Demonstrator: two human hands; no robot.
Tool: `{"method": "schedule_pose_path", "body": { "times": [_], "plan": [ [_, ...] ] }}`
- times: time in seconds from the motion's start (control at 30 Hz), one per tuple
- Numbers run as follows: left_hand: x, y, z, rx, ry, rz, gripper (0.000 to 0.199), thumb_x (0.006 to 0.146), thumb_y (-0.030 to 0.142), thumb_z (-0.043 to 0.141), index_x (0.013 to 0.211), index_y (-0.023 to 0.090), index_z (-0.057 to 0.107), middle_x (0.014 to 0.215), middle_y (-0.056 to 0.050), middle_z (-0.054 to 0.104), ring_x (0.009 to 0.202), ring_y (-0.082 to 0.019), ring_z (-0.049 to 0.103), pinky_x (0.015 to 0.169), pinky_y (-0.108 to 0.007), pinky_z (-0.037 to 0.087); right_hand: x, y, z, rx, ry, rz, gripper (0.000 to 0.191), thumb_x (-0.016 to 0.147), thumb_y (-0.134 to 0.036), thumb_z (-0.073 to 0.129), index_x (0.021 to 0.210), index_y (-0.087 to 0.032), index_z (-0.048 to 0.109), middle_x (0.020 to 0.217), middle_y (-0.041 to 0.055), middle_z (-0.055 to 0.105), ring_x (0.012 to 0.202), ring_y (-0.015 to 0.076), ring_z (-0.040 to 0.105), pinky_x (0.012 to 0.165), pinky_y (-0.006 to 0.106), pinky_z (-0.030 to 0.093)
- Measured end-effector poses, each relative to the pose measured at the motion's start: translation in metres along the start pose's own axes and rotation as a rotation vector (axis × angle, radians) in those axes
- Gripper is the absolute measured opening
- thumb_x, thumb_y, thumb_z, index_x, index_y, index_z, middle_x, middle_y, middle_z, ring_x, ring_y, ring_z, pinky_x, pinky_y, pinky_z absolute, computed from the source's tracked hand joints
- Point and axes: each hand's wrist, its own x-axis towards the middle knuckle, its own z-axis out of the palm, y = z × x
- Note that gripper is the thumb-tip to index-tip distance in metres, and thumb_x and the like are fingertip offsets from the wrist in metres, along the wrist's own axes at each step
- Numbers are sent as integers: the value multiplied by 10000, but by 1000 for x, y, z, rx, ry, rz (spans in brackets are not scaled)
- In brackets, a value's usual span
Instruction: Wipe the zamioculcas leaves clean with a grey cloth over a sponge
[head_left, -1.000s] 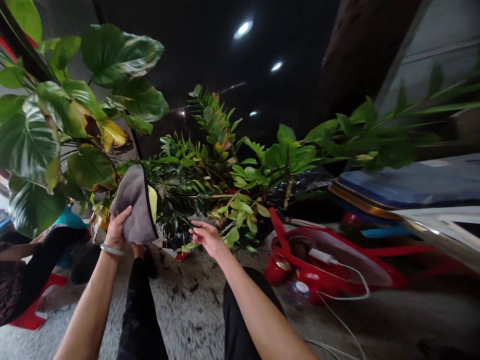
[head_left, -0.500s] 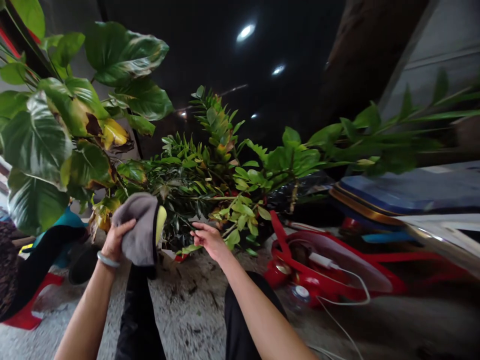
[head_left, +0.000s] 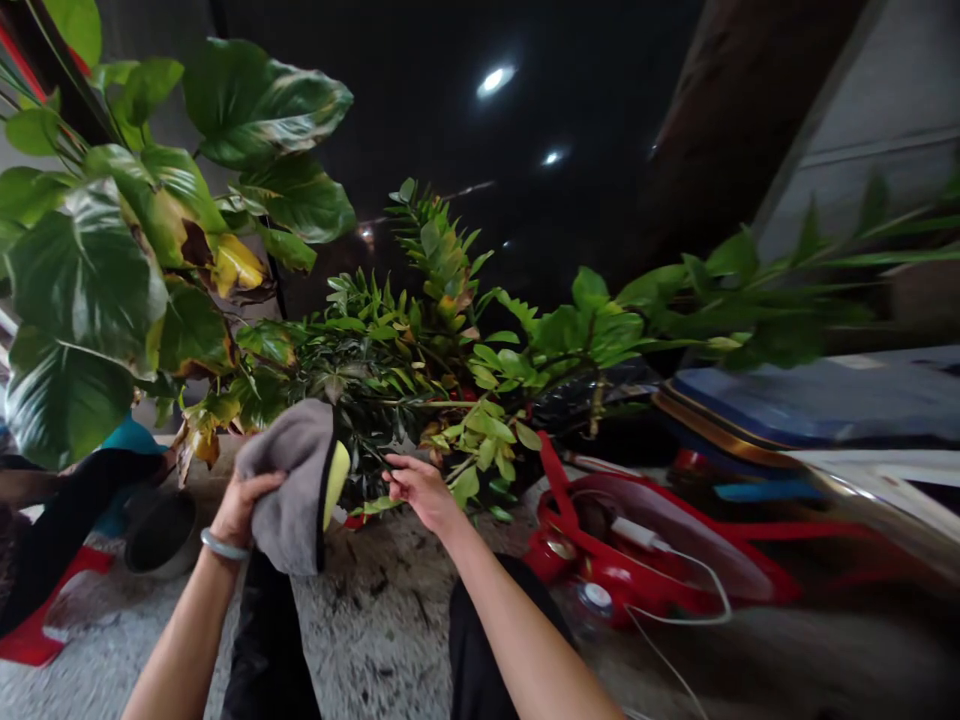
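My left hand [head_left: 244,508], with a pale bangle at its wrist, grips a grey cloth [head_left: 291,490] with a dark edge and a yellow-green underside. Right of the cloth, my right hand [head_left: 420,488] pinches at a dark green stem or leaf among the low foliage; exactly what lies between the fingers is too small to make out. Dense green plants [head_left: 442,370] rise just beyond both hands. A yellow-green leafy sprig [head_left: 487,435] hangs close to the right fingertips.
Large broad leaves [head_left: 86,280] fill the left side. A red bag [head_left: 622,590] with a white cable stands on the floor at right, near stacked blue items [head_left: 810,400]. A dark pot [head_left: 161,535] sits at left, beside another person's dark-clothed leg [head_left: 75,510].
My left hand and the cloth have shifted slightly right and down, and the cloth has tilted. My right hand is nearly in the same place. The view has moved slightly.
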Motion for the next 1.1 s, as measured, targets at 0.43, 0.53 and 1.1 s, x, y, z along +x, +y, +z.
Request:
{"method": "schedule_pose_path", "body": {
  "times": [0.43, 0.53, 1.1],
  "plan": [
    [9, -53, -18, 64, -41, -215, 547, 490, 290, 995, 996, 174, 823, 1007, -128, 849, 1004, -403, 793, 922, -480, 629, -2, -2, 3, -63, 41, 68, 340, 515, -206, 737, 852, -170, 763, 597, 15, 724, 435, 121, 565, 457, 255, 467],
    [1, -30, -23, 17, -117, -174, 622, 461, 261, 1002, 1053, 179, 827, 1127, -136, 843, 1190, -447, 741, 1063, -493, 583, -1, -2, 0, -64, 13, 68, 325, 496, -204, 712, 817, -167, 748, 555, -13, 683, 410, 110, 530, 444, 249, 442],
    [0, -40, -15, 178, -338, -211, 565, 538, 318, 999, 1074, 215, 854, 1078, -111, 855, 1126, -427, 766, 1054, -498, 579, 5, 2, 1, -29, 95, 60, 290, 611, -136, 887, 889, -157, 807, 641, 31, 747, 493, 136, 649, 499, 258, 564]
  ]
}}
